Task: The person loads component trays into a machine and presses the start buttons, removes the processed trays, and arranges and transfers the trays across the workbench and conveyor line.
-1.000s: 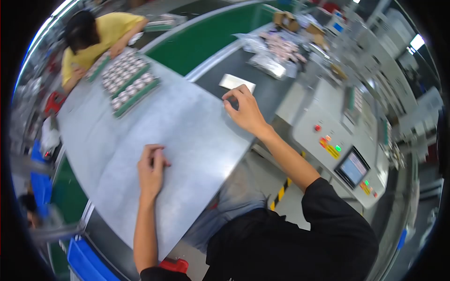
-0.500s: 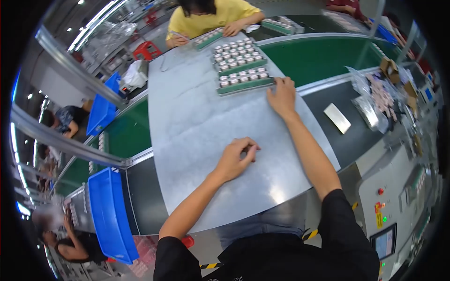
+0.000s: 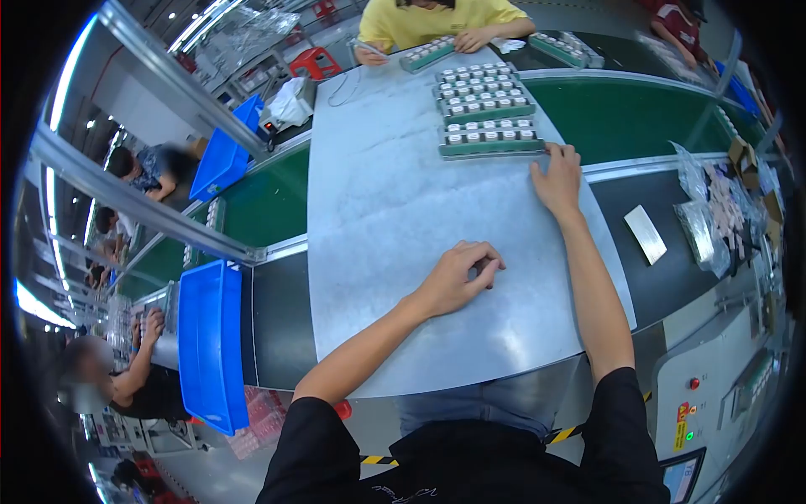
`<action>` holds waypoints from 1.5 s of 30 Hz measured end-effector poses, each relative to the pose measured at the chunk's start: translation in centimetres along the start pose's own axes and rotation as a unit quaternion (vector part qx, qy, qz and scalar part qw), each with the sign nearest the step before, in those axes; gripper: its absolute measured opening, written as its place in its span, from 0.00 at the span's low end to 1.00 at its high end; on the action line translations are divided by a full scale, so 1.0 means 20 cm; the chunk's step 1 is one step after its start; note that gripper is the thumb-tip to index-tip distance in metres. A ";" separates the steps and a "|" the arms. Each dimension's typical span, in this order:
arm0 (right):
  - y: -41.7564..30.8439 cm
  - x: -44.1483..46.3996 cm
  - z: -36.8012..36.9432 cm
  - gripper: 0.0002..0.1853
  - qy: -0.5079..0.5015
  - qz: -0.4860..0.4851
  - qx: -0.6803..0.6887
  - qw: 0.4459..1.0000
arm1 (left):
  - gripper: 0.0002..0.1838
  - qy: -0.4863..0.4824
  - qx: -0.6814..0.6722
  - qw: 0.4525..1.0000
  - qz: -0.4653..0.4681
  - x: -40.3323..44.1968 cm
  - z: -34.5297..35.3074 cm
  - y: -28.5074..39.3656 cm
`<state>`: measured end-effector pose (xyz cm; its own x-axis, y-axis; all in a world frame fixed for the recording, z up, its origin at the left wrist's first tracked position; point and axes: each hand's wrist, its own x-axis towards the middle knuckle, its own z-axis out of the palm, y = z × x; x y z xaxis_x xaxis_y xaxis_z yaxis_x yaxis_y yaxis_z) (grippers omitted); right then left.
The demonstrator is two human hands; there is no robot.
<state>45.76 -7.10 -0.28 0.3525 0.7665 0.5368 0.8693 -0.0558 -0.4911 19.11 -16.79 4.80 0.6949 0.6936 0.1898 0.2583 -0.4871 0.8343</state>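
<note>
My right hand (image 3: 558,181) reaches to the right end of the nearest green tray (image 3: 491,149), its fingers extended and its fingertips at the tray's corner. Firm contact is hard to make out. That tray carries rows of small white-topped round parts (image 3: 489,134). Just behind it stand more filled trays (image 3: 491,109), set close together. My left hand (image 3: 462,279) rests above the grey tabletop (image 3: 395,252), fingers loosely curled in, with nothing visible in them.
Across the table, a person in yellow (image 3: 437,25) handles another tray (image 3: 428,54). Green conveyor belts (image 3: 638,118) run on both sides. A blue bin (image 3: 210,344) stands at left. At right lie a pale flat block (image 3: 645,235), plastic bags (image 3: 701,235) and a control panel (image 3: 693,403).
The camera view has shifted, so the table and trays appear farther right and slightly higher. Both hands keep about the same place and pose relative to the table.
</note>
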 end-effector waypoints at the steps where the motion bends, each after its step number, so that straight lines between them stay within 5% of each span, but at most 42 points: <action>1: 0.00 0.00 0.01 0.23 -0.003 -0.004 0.005 1.000 | 0.05 -0.002 0.003 1.000 0.012 0.00 0.00 0.00; 16: 0.23 0.03 0.13 0.26 0.026 -0.092 0.005 0.995 | 0.05 0.029 -0.034 0.996 0.083 -0.02 0.02 -0.10; 45: 0.24 0.07 0.13 0.19 -0.017 -0.015 0.052 0.998 | 0.05 0.083 -0.006 0.988 0.132 -0.03 0.03 -0.09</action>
<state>49.55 -4.55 -3.75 0.3137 0.7888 0.5286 0.8375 0.0325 -0.5455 18.57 -16.68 2.94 0.6173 0.6215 0.4823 0.0751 -0.6569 0.7502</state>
